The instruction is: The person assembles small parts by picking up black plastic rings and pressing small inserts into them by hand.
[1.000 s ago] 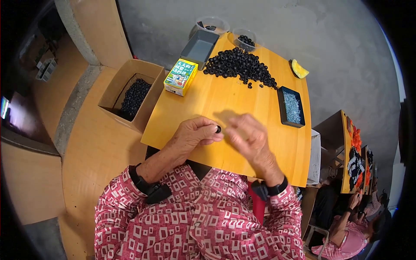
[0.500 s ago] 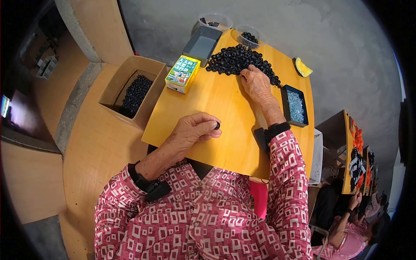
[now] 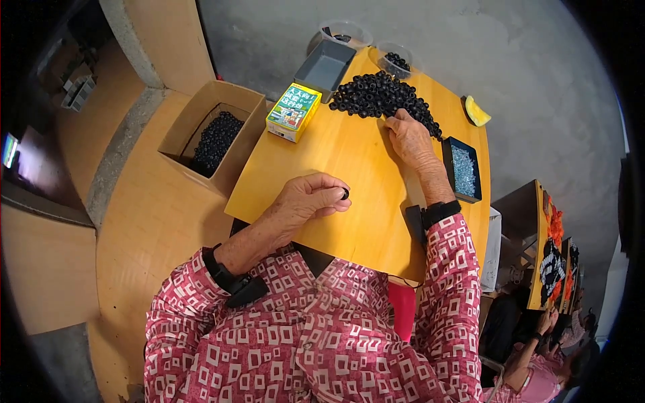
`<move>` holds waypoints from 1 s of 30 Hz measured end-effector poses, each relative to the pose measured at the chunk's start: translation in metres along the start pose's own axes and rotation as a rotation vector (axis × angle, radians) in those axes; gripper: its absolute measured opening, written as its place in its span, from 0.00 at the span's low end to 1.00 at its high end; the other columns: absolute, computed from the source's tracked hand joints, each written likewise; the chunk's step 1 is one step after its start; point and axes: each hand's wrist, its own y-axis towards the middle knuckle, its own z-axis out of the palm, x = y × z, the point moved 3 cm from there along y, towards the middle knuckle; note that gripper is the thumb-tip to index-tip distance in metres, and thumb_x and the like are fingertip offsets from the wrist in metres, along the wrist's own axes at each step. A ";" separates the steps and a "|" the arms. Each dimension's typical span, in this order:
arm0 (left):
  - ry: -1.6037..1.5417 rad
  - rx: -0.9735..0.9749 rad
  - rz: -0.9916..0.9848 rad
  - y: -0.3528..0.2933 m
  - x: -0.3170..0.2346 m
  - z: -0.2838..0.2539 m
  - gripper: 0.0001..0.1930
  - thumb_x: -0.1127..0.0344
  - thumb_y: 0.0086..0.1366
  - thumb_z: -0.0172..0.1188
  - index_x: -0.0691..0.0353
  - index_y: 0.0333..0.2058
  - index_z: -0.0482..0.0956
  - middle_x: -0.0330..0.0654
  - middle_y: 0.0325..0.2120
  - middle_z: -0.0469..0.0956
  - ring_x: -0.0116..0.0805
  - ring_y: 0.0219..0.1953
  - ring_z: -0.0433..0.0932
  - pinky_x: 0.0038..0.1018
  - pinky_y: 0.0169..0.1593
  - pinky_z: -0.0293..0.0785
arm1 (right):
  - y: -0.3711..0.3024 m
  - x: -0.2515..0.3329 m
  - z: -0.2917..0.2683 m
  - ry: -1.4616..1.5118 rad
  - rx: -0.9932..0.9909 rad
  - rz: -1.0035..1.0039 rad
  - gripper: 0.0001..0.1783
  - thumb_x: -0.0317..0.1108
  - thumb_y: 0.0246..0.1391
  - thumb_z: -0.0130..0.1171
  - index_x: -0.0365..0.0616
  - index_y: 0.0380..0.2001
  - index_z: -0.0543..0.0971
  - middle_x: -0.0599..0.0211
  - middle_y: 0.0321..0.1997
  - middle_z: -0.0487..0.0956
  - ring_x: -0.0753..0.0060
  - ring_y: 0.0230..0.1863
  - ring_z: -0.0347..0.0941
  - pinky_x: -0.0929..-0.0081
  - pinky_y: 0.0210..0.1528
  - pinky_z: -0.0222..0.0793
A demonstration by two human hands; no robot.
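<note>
Between thumb and fingers, my left hand (image 3: 302, 203) pinches a small black ring-shaped part (image 3: 346, 194) above the near middle of the yellow tabletop (image 3: 349, 236). My right hand (image 3: 412, 142) reaches to the near edge of a heap of black ring-shaped parts (image 3: 376, 94). Its thumb and index finger are closed together at the heap; whatever is in them cannot be made out. Just right of that hand sits a black tray (image 3: 478, 180) with many tiny clear-bluish pieces (image 3: 463, 169) inside.
Left of the heap stand a yellow-green box (image 3: 293, 112) and a grey tray (image 3: 327, 65). Two clear tubs (image 3: 349, 32) sit at the far edge. A yellow wedge-shaped thing (image 3: 478, 112) lies at right. A cardboard box (image 3: 243, 101) of black parts is beside the table. Another person (image 3: 531, 376) sits lower right.
The whole view has shifted slightly, so things appear a little farther right and lower. My left hand keeps its pinch on the black ring-shaped part; my right hand stays at the heap's edge.
</note>
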 end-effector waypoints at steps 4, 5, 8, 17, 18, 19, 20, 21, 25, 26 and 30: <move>-0.015 0.001 -0.009 0.000 0.002 -0.001 0.08 0.64 0.68 0.60 0.58 0.44 0.79 0.33 0.39 0.80 0.23 0.44 0.81 0.17 0.47 0.76 | -0.009 0.003 -0.003 -0.009 -0.050 -0.078 0.10 0.28 0.56 0.57 0.43 0.41 0.83 0.59 0.41 0.75 0.56 0.44 0.77 0.63 0.45 0.77; -0.018 -0.002 -0.008 0.001 0.002 -0.001 0.08 0.64 0.68 0.60 0.58 0.44 0.79 0.33 0.39 0.80 0.23 0.44 0.81 0.17 0.47 0.76 | -0.012 0.004 -0.003 -0.021 -0.076 -0.110 0.10 0.28 0.56 0.57 0.42 0.40 0.83 0.59 0.40 0.75 0.56 0.44 0.77 0.63 0.44 0.77; -0.013 0.006 -0.018 0.004 0.003 -0.002 0.09 0.64 0.69 0.60 0.57 0.45 0.79 0.34 0.39 0.80 0.23 0.44 0.81 0.17 0.46 0.76 | -0.019 0.000 -0.006 0.059 -0.154 -0.109 0.07 0.28 0.54 0.59 0.41 0.36 0.82 0.60 0.39 0.75 0.56 0.44 0.76 0.63 0.43 0.76; -0.026 -0.011 -0.038 0.006 0.005 -0.004 0.09 0.63 0.69 0.59 0.57 0.45 0.79 0.34 0.39 0.81 0.24 0.43 0.81 0.18 0.46 0.77 | -0.032 -0.009 -0.012 0.184 -0.178 -0.002 0.05 0.28 0.53 0.61 0.42 0.35 0.82 0.61 0.34 0.75 0.55 0.38 0.77 0.63 0.39 0.75; -0.031 -0.014 -0.034 0.006 0.005 -0.004 0.09 0.63 0.69 0.59 0.57 0.45 0.79 0.34 0.39 0.81 0.24 0.44 0.82 0.18 0.46 0.77 | -0.031 -0.008 -0.011 0.192 -0.173 -0.003 0.06 0.28 0.53 0.61 0.42 0.35 0.82 0.60 0.34 0.75 0.55 0.38 0.77 0.63 0.40 0.75; -0.036 -0.017 -0.030 0.005 0.004 -0.004 0.09 0.63 0.69 0.59 0.57 0.45 0.79 0.34 0.40 0.81 0.25 0.44 0.82 0.18 0.46 0.77 | -0.031 -0.006 -0.012 0.193 -0.173 -0.004 0.06 0.28 0.53 0.61 0.42 0.35 0.82 0.60 0.34 0.75 0.55 0.38 0.77 0.63 0.40 0.75; -0.036 -0.019 -0.029 0.005 0.004 -0.004 0.09 0.63 0.69 0.59 0.57 0.45 0.79 0.34 0.40 0.81 0.25 0.44 0.82 0.18 0.46 0.77 | -0.031 -0.004 -0.013 0.150 -0.158 -0.030 0.06 0.29 0.53 0.61 0.42 0.35 0.82 0.60 0.34 0.75 0.55 0.38 0.77 0.63 0.40 0.75; -0.031 -0.023 -0.031 0.005 0.004 -0.004 0.09 0.64 0.69 0.59 0.58 0.45 0.79 0.34 0.39 0.81 0.25 0.44 0.82 0.18 0.46 0.77 | -0.031 -0.002 -0.013 0.107 -0.141 -0.057 0.06 0.29 0.53 0.61 0.42 0.35 0.82 0.60 0.34 0.75 0.55 0.38 0.77 0.63 0.40 0.75; -0.017 -0.007 -0.015 0.004 0.002 -0.002 0.10 0.64 0.69 0.60 0.58 0.46 0.79 0.35 0.40 0.81 0.25 0.44 0.82 0.18 0.47 0.77 | -0.030 0.000 -0.011 0.048 -0.176 -0.131 0.07 0.29 0.52 0.62 0.41 0.35 0.82 0.60 0.33 0.75 0.55 0.37 0.77 0.62 0.40 0.76; -0.017 -0.007 -0.016 0.004 0.003 -0.003 0.10 0.64 0.69 0.60 0.58 0.46 0.79 0.35 0.40 0.81 0.25 0.44 0.82 0.18 0.47 0.77 | -0.032 0.001 -0.013 0.050 -0.210 -0.143 0.07 0.29 0.52 0.62 0.41 0.35 0.81 0.59 0.33 0.75 0.55 0.37 0.76 0.62 0.41 0.76; -0.040 0.037 -0.005 0.005 0.003 -0.004 0.10 0.65 0.68 0.61 0.59 0.46 0.79 0.35 0.41 0.80 0.25 0.45 0.81 0.17 0.47 0.77 | -0.034 0.013 -0.019 0.079 -0.205 -0.095 0.06 0.27 0.50 0.61 0.39 0.33 0.80 0.59 0.32 0.77 0.53 0.36 0.77 0.61 0.39 0.75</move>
